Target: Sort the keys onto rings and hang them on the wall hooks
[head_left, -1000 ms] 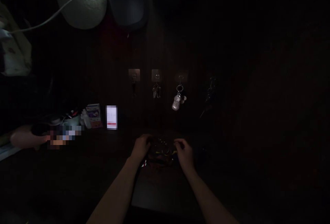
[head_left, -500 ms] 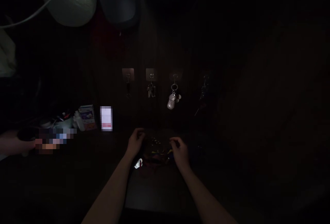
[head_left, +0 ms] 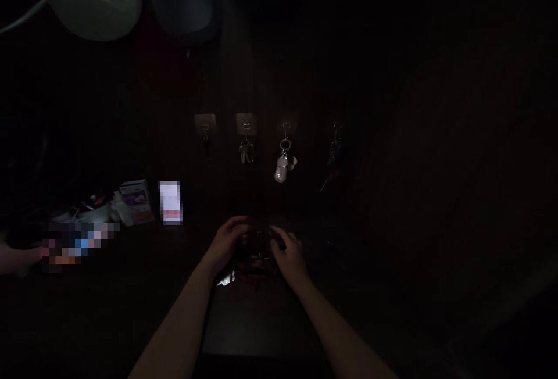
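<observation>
My left hand is at the left side of a dark heap of small things, its fingers curved and thumb apart. On the heap's right side is my right hand, with a gap between thumb and index finger. Small glints show in the heap, but its pieces are too dark to name. I see nothing clearly gripped in either hand; whether the fingertips touch the heap is hard to tell. A bright white thing lies just below my left wrist, and dull red material lies beside it.
Several hooks on the dark upright panel carry keys and a pale key fob. A lit phone and small boxes stand at left. Another person's hand is at the far left. Caps hang above.
My hands have moved closer together around the dark heap. The glints between them are now fewer. The whole view has shifted slightly, so the wall things sit further left.
</observation>
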A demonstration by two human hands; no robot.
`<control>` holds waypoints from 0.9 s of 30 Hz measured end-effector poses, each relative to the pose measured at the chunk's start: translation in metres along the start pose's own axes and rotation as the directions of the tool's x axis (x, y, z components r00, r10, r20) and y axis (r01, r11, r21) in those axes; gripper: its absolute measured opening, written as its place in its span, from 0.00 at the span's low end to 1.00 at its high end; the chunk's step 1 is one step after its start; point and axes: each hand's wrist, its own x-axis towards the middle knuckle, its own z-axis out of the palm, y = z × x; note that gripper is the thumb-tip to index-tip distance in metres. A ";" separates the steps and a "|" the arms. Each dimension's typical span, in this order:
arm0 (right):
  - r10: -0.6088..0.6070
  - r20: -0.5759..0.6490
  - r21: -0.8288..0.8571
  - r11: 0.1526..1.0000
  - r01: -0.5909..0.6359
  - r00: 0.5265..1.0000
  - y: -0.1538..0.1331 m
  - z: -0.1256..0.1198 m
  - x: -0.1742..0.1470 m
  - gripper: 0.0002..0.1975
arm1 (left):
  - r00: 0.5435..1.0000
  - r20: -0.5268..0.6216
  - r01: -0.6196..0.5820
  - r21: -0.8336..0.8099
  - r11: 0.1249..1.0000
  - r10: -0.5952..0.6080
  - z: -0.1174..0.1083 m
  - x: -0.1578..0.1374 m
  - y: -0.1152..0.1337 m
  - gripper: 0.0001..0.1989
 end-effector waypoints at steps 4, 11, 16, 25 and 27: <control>-0.127 0.037 -0.040 0.991 0.128 0.991 -0.005 -0.002 -0.003 0.21 | 0.990 0.104 0.115 -0.152 0.982 -0.099 0.009 -0.002 -0.004 0.16; -0.312 0.046 -0.138 0.939 0.315 0.949 -0.020 -0.006 -0.013 0.05 | 0.991 -0.032 0.106 -0.376 0.921 -0.127 0.017 0.001 -0.006 0.08; -0.280 0.109 -0.180 0.938 0.296 0.954 -0.021 0.001 -0.014 0.07 | 0.987 -0.053 0.110 -0.448 0.887 -0.150 0.028 -0.001 -0.009 0.06; -0.232 0.011 -0.129 0.964 0.232 0.973 -0.014 0.003 -0.010 0.04 | 0.996 -0.086 -0.020 -0.361 0.932 -0.012 0.022 0.005 -0.018 0.10; -0.206 -0.037 -0.097 0.975 0.201 0.978 -0.012 0.001 -0.008 0.05 | 0.996 -0.086 -0.045 -0.280 0.959 0.021 0.018 0.004 -0.016 0.13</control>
